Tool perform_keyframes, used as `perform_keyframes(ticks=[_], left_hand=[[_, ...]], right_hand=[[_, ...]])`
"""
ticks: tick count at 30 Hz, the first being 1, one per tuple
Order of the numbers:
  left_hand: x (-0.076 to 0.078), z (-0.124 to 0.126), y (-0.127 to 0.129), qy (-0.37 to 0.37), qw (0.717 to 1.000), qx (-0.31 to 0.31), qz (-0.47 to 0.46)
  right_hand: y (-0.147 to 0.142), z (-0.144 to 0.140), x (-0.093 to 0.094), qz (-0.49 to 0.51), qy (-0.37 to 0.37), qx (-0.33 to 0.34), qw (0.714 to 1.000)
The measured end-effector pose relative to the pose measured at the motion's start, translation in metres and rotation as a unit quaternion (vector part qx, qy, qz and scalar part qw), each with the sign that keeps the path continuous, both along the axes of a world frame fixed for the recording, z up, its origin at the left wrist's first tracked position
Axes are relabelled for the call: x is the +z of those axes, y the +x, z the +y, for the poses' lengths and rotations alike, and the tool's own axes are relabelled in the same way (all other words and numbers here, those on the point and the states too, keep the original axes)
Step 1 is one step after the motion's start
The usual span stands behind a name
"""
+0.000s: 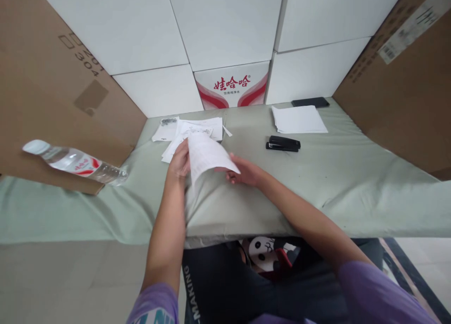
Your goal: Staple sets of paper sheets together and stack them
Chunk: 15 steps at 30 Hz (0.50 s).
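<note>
currently, both hands are raised just above the pale green cloth (334, 173) on the table, near its front edge, with a curling piece of paper (209, 154) between them. the left hand (179, 159) is closed on the paper's left edge. the right hand (244, 170) has its fingers half curled at the opposite edge, partly hidden by the paper, so whether it grips cannot be told. just behind the left hand, loose papers (183, 131) lie overlapping. to the right, well apart from the hands, a black stapler (283, 144) lies on the cloth, in front of a stack of white sheets (299, 119); a flat black object (310, 102) lies just behind that. a water bottle (79, 163) stands at far left, beside a brown box (45, 93).
</note>
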<state>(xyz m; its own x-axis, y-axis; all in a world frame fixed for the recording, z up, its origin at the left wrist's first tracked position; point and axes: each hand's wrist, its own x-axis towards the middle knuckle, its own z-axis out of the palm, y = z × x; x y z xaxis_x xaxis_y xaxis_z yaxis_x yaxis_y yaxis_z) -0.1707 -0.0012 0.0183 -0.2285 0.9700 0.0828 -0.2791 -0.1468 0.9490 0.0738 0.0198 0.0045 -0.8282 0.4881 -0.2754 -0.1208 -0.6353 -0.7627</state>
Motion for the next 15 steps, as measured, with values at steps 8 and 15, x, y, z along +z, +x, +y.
perform_keyframes(ticks=[8,15], left_hand=[[-0.019,0.018,0.019,-0.089,0.986,-0.005,0.142],[-0.019,0.016,0.034,-0.101,0.938,0.033,0.329]], right_hand=[[0.019,0.013,0.010,0.060,0.092,-0.257,0.960],[0.016,0.023,-0.007,-0.105,0.183,-0.355,0.911]])
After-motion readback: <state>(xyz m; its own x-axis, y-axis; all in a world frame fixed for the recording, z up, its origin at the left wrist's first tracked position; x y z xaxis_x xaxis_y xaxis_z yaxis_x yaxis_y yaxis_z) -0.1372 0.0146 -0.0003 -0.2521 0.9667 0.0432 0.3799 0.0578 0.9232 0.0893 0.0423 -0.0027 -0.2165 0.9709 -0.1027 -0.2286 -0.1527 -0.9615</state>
